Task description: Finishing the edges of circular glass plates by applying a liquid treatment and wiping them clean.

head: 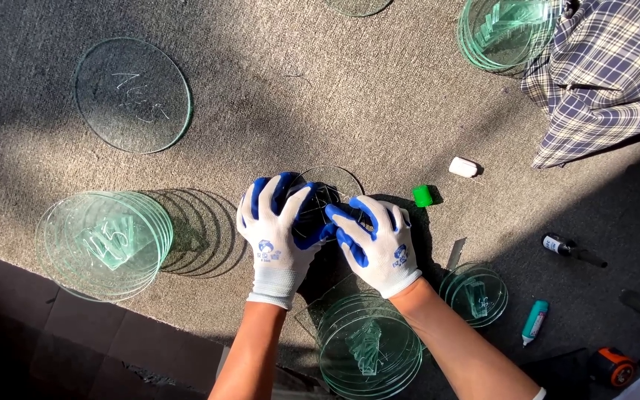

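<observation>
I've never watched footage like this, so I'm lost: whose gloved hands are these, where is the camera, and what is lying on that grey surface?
The single picture comes from a camera on the person's head, looking down. The left hand and right hand, in white-and-blue gloves, together grip a round glass disc on a grey carpet. Around them lie stacks of glass discs, a single disc, a green cap, a white cap, a marker and a plaid cloth.

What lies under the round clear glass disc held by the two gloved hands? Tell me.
Grey carpet shows through the round clear glass disc. The left hand and right hand in white-and-blue gloves cover its lower part, so what lies beneath there is hidden.
</observation>
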